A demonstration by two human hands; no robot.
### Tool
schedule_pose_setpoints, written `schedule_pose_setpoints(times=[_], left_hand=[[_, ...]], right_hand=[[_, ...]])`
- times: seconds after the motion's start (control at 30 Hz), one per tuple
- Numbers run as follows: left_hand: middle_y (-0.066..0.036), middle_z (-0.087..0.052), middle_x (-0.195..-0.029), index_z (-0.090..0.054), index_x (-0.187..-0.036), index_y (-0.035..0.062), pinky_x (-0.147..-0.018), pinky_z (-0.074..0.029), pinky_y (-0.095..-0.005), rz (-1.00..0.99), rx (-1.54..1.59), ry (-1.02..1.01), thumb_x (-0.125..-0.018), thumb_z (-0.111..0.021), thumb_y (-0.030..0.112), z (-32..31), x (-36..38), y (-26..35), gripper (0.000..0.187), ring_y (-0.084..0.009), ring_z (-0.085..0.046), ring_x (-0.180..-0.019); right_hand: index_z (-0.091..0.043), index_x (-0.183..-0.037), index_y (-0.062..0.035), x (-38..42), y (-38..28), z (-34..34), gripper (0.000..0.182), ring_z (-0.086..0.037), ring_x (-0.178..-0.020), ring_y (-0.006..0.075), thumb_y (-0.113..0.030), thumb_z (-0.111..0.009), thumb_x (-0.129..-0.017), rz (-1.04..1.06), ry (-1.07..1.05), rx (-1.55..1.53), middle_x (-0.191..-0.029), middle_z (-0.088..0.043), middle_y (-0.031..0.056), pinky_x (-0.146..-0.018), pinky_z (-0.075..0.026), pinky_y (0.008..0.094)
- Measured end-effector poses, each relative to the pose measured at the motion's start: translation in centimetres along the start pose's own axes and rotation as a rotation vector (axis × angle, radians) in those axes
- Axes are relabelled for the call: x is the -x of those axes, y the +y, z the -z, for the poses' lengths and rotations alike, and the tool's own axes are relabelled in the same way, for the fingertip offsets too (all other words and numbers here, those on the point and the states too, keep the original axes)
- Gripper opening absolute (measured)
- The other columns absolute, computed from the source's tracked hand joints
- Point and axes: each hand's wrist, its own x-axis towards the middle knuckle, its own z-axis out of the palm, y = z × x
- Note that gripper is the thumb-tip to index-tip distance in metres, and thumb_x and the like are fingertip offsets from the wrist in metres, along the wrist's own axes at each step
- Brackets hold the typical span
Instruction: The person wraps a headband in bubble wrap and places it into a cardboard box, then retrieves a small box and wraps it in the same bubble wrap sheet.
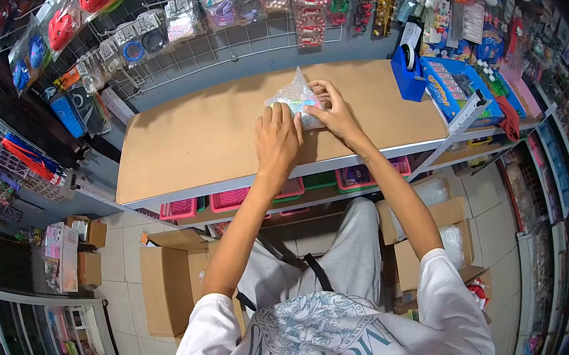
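Note:
A clear plastic bag [291, 92] with small pastel-coloured contents rests on the brown tabletop [189, 139], its pointed corner standing up toward the back. My left hand [278, 136] is closed on the bag's left side, knuckles up. On the right side, my right hand [334, 112] grips the bag with curled fingers and the thumb at its front. What exactly lies inside the bag is too small to tell.
A blue holder [409, 72] and a blue box of goods [453, 88] stand at the table's right end. Packaged accessories [310, 6] hang on the wire grid behind. Pink baskets [231, 199] sit below the tabletop; an open carton [166, 282] is on the floor.

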Motion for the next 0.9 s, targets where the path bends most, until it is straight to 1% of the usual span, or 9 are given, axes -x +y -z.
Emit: schedule_pose_setpoints(times=[0.13,0.27,0.37,0.5,0.53,0.63,0.73,0.83,0.9], left_hand=[[-0.018,-0.062,-0.129,-0.060,-0.124,-0.0027,-0.096,-0.046,-0.0431,-0.041,0.069,0.108,-0.100,-0.056,0.022,-0.7,0.4,-0.6,0.035,-0.0346,-0.057,-0.121],[-0.019,-0.062,-0.131,-0.058,-0.128,0.0006,-0.100,-0.044,-0.0456,-0.075,0.100,0.134,-0.098,-0.055,0.019,-0.7,1.0,-1.9,0.035,-0.0358,-0.055,-0.127],[-0.021,-0.061,-0.131,-0.056,-0.131,0.0020,-0.102,-0.042,-0.0494,-0.058,0.250,0.040,-0.097,-0.055,0.015,0.1,0.8,-3.1,0.036,-0.0374,-0.052,-0.131],[-0.024,-0.057,-0.140,-0.050,-0.140,0.0021,-0.114,-0.036,-0.0506,-0.140,0.408,-0.123,-0.100,-0.052,0.013,0.7,0.2,-5.6,0.042,-0.0422,-0.042,-0.141],[-0.023,-0.056,-0.141,-0.049,-0.143,0.0022,-0.117,-0.034,-0.0494,-0.147,0.455,-0.179,-0.102,-0.050,0.014,1.2,0.0,-5.9,0.043,-0.0411,-0.038,-0.145],[-0.023,-0.051,-0.147,-0.050,-0.141,-0.0007,-0.121,-0.030,-0.0478,-0.121,0.529,-0.281,-0.104,-0.047,0.016,2.6,0.0,-5.1,0.040,-0.0410,-0.032,-0.149],[-0.022,-0.045,-0.153,-0.050,-0.139,-0.0043,-0.122,-0.030,-0.0471,-0.153,0.489,-0.270,-0.106,-0.045,0.019,2.0,0.5,-4.6,0.041,-0.0405,-0.029,-0.150],[-0.021,-0.041,-0.156,-0.050,-0.140,-0.0065,-0.122,-0.030,-0.0463,-0.186,0.443,-0.258,-0.106,-0.046,0.023,2.1,0.9,-4.8,0.044,-0.0398,-0.028,-0.151],[-0.020,-0.041,-0.157,-0.050,-0.140,-0.0073,-0.121,-0.031,-0.0458,-0.202,0.419,-0.251,-0.106,-0.049,0.026,2.2,1.0,-4.7,0.048,-0.0396,-0.029,-0.150]], right_hand=[[-0.055,-0.127,-0.0104,0.7,0.2,-0.8,0.061,-0.056,-0.102,0.0248,-0.020,-0.085,-0.075,-0.051,0.094,0.019,-0.115,-0.057,0.0124,-0.093,-0.048,0.0385],[-0.055,-0.125,-0.0076,3.6,-2.3,-2.9,0.052,-0.056,-0.088,0.0174,-0.021,-0.082,-0.083,0.064,0.275,0.314,-0.104,-0.056,0.0078,-0.079,-0.050,0.0334],[-0.054,-0.126,-0.0065,6.1,-2.8,-4.3,0.049,-0.056,-0.089,0.0173,-0.020,-0.080,-0.087,0.121,0.216,0.324,-0.107,-0.055,0.0092,-0.077,-0.051,0.0326],[-0.051,-0.127,-0.0038,8.7,-5.5,-5.2,0.038,-0.062,-0.105,0.0243,-0.002,-0.066,-0.092,-0.054,0.166,-0.053,-0.115,-0.057,0.0145,-0.084,-0.056,0.0367],[-0.051,-0.127,-0.0033,8.8,-4.7,-5.3,0.038,-0.065,-0.100,0.0201,0.005,-0.062,-0.092,-0.005,0.177,0.023,-0.114,-0.058,0.0135,-0.075,-0.059,0.0301],[-0.053,-0.124,-0.0025,9.2,-5.6,-5.3,0.035,-0.067,-0.096,0.0193,0.004,-0.064,-0.092,-0.189,0.123,-0.212,-0.114,-0.059,0.0124,-0.074,-0.060,0.0300],[-0.056,-0.119,-0.0009,9.2,-5.3,-6.4,0.029,-0.068,-0.093,0.0191,0.004,-0.065,-0.092,-0.012,0.116,-0.070,-0.111,-0.061,0.0115,-0.076,-0.062,0.0308],[-0.058,-0.114,0.0015,9.2,-5.8,-6.3,0.022,-0.065,-0.098,0.0138,0.006,-0.065,-0.094,-0.053,0.108,-0.101,-0.109,-0.062,0.0088,-0.084,-0.060,0.0290],[-0.058,-0.115,0.0011,9.5,-5.7,-5.7,0.024,-0.067,-0.100,0.0183,0.005,-0.066,-0.093,-0.032,0.079,-0.110,-0.113,-0.063,0.0115,-0.082,-0.061,0.0300]])
